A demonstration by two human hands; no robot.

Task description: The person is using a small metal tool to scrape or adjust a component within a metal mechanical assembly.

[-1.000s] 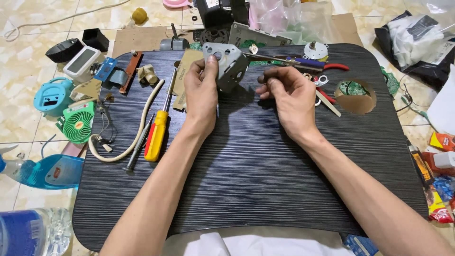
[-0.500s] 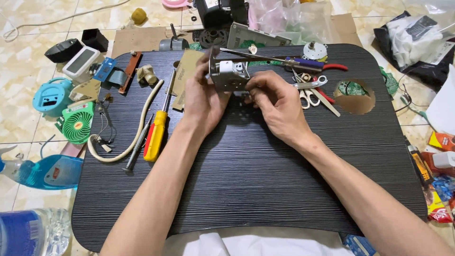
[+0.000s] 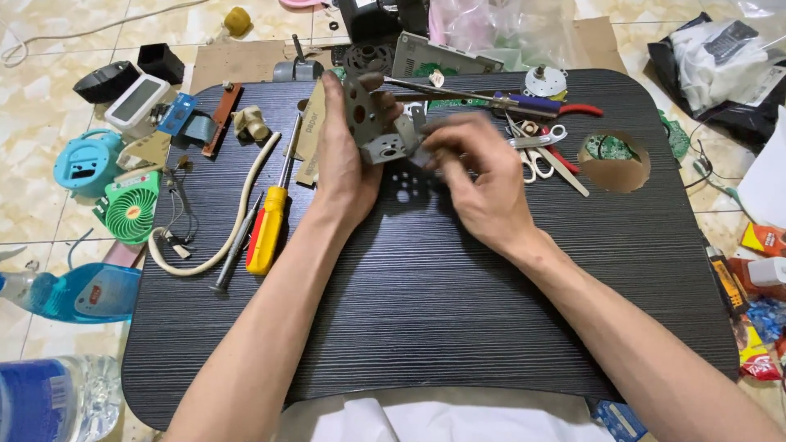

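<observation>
Small grey metal bracket (image 3: 378, 131), boxy and punched with round holes, held just above the far middle of a dark wood-grain lap table (image 3: 458, 327). Tilted, 1 perforated face turned toward the camera.

Left hand (image 3: 344, 164) wrapped around the bracket from 9 o'clock, thumb on the near side, fingers curled over the top, gripping it firmly. Right hand (image 3: 479, 180) at 3 o'clock of the bracket, fingertips bunched together and pinching at its right edge; blurred, so impossible to tell whether a small part sits between them.

Judged step: handling or taking apart the bracket, 1 hand steadying, the other working at a fitting on its side. Next move likely calls for a steady left grip and a fine, careful pinch or twist from the right fingertips.

Outward from the hands: at 9 o'clock, a yellow-handled screwdriver (image 3: 268, 225) lying flat, with a cream-coloured hose (image 3: 233, 217) curving beside it. At 1 o'clock, red-handled pliers (image 3: 565, 107) and white-handled scissors (image 3: 544, 151). At 3 o'clock, a round cup hole (image 3: 614, 162) cut through the table. Off the table at 9 o'clock, on the tiled floor, a small green fan (image 3: 131, 206) and a blue spray bottle (image 3: 74, 290).
</observation>
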